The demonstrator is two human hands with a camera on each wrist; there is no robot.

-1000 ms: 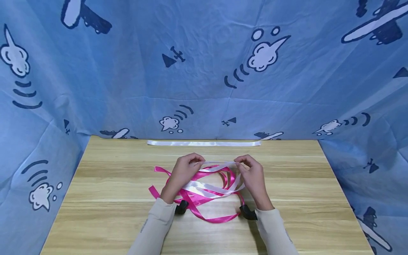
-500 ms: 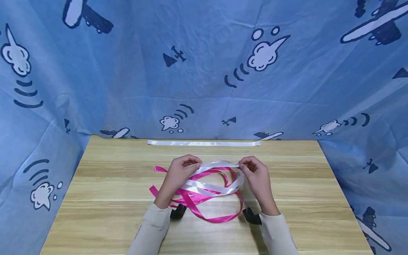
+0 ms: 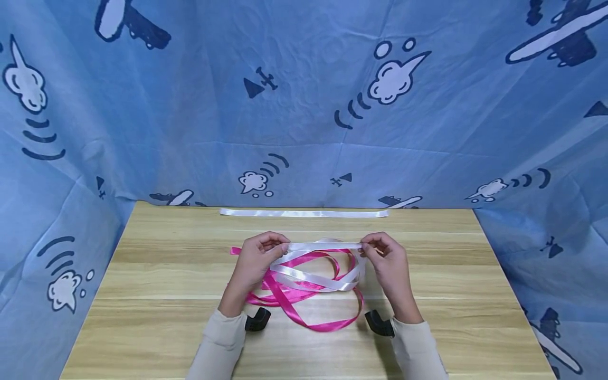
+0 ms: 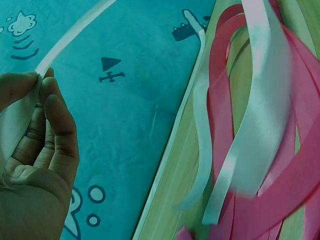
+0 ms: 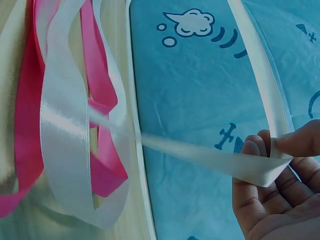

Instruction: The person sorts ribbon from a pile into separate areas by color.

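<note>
Between thumb and fingertips, my left hand (image 3: 258, 259) pinches a white satin ribbon (image 3: 325, 246). My right hand (image 3: 388, 261) pinches the same ribbon farther along, so a straight stretch spans the two hands above the table. In the right wrist view the ribbon (image 5: 261, 75) bends sharply at the fingers, and a tail (image 5: 195, 154) runs off toward the pile. A length also hangs through the left palm in the left wrist view. Below the hands lies a loose tangle of pink ribbon (image 3: 324, 327) and white ribbon loops (image 3: 304, 275).
A separate white ribbon strip (image 3: 304, 213) lies flat along the far edge of the wooden table (image 3: 475, 295). Blue printed cloth (image 3: 304, 116) hangs behind and at both sides. Black wrist mounts (image 3: 258, 320) sit at the cuffs.
My hands have drawn apart, the left hand moving farther left and the right hand slightly right. The stretch of white ribbon between them is longer and shows more of its flat face.
</note>
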